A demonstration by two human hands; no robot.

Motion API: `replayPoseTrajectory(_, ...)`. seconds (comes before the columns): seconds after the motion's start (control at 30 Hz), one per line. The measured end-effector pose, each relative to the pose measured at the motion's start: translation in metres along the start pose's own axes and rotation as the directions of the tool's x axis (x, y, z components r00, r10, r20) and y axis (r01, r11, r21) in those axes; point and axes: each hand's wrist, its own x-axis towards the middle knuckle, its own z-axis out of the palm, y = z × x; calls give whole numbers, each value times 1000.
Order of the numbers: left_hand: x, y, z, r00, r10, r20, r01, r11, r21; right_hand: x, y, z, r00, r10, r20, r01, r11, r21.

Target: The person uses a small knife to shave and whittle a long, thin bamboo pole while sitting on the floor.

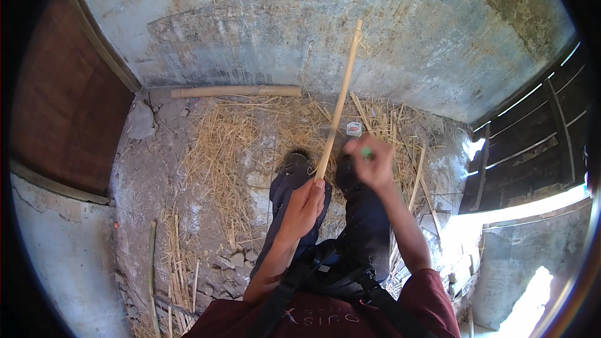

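Note:
A long pale bamboo strip (341,97) slants up and away from my lap, with a few thin curled shavings near its far end. My left hand (305,208) is closed round its lower part, thumb lying along it. My right hand (374,159), smeared by motion, is closed on a knife with a green handle (367,152). The knife's blade is only a faint grey blur reaching toward the middle of the strip; whether it touches cannot be made out. Both hands are above my knees.
Shavings (219,150) litter the floor around my feet. A thick bamboo pole (238,91) lies along the stained wall (250,31). A small white packet (354,128) lies beyond my right hand. Split strips (418,178) lie at right; rubble (235,261) at left. A brown door (69,94) stands left.

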Motion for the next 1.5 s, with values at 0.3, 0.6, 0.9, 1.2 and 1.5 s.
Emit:
replayPoseTrajectory(0.3,-2,13,4,995,-93,47,97,990,-103,10,11,-43,951,262,-165,-280,955,-100)
replayPoseTrajectory(0.6,0,11,7,991,-125,55,130,987,-91,-19,-29,-26,977,194,82,-198,979,42)
replayPoseTrajectory(0.9,1,2,12,995,-85,47,85,996,10,2,-30,-23,988,68,139,-62,997,-45)
replayPoseTrajectory(1.2,1,-2,10,998,-46,32,44,997,68,86,28,-43,975,221,-13,-222,971,-87)
replayPoseTrajectory(1.5,3,-9,9,1000,-5,8,4,994,107,155,68,-53,993,121,7,-119,982,-144)
